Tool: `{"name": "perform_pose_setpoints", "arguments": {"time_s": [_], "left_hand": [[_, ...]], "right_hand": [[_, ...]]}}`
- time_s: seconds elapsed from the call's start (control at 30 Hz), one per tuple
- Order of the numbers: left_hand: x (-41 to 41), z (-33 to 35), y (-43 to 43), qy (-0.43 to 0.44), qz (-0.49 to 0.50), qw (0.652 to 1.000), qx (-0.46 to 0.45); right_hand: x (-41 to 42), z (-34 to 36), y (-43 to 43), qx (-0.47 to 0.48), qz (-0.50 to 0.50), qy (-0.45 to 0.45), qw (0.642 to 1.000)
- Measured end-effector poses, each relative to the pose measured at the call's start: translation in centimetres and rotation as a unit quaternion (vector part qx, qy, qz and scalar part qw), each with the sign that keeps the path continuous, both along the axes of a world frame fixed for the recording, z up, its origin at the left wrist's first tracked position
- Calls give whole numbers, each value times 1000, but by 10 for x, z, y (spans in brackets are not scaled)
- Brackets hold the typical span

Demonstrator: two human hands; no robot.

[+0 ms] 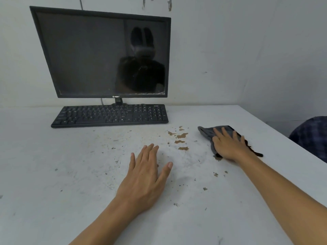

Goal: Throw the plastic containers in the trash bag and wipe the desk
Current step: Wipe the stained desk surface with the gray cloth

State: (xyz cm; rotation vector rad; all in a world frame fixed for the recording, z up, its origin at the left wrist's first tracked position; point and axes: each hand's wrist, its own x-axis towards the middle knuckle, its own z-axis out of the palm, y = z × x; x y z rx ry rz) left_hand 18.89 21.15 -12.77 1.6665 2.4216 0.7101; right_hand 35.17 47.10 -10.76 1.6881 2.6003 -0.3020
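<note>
Wiping is under way: the right hand (228,145) presses flat on a grey cloth (208,132) on the white tabletop (53,156), beside brown patches (181,136). The left hand (146,175) rests flat, fingers straight, holding nothing. No containers show; the next stroke likely sweeps leftward across the patches.

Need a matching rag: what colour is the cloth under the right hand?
Grey fabric cloth, head view.

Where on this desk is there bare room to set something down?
Free: desk stretch left of the left hand, in front of the keyboard; the far right corner behind the cloth. Crowded: keyboard and monitor at back left; right hand presses the cloth.
</note>
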Motion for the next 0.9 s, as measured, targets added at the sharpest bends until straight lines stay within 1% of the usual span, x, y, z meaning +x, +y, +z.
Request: {"name": "perform_pose_setpoints", "arguments": {"time_s": [0.07,0.1,0.2,0.27,0.37,0.47,0.53,0.6,0.7,0.77,0.8,0.83,0.9], "left_hand": [[-1,-1,2,-4,5,1000,-5],[-2,-1,3,-7,5,1000,-7],[-1,1,3,-10,13,1000,-7],[-2,1,4,1,29,1000,-11],[-4,1,4,9,51,998,-18],[-10,7,2,14,51,999,-12],[-23,9,3,68,63,996,-16],[-34,7,3,113,77,990,-26],[-37,4,4,96,86,992,-17],[-37,2,5,97,85,992,-11],[-37,2,6,95,86,992,-10],[-37,2,6,92,89,992,-9],[-38,3,6,84,92,992,-11]], "right_hand": [[-28,3,6,5,15,9,1000],[-43,5,5,11,38,8,999],[-91,6,-27,35,150,4,988],[-109,5,-57,17,220,17,975],[-90,3,-88,-14,306,39,951],[-36,6,-97,-16,345,53,937],[-5,11,-92,-7,333,45,942],[13,11,-73,-4,277,49,960],[12,3,-23,29,138,61,988],[-13,0,4,17,50,67,996],[-29,-2,11,11,23,72,997],[-47,-1,13,6,15,77,997],[-82,2,3,1,48,83,995]]}}
